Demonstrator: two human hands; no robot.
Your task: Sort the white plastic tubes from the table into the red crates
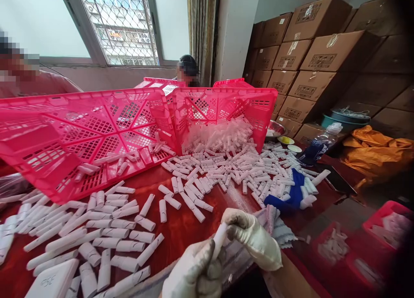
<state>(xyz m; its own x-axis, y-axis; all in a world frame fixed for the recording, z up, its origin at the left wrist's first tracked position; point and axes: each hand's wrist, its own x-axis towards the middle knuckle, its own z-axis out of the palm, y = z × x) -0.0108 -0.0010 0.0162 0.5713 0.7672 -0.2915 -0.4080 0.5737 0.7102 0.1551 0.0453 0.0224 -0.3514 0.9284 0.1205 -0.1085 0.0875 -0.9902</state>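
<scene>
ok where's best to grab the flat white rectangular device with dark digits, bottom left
Likely across the left and right edges of the flat white rectangular device, coming from above-left: it lies flat, with white cylindrical tubes crowding its right edge and red tabletop showing along its left.

Brown cardboard boxes stood stacked high on the right, a striped curtain hung beside the grilled window, and a plastic bottle sat near crumpled orange material.
</scene>
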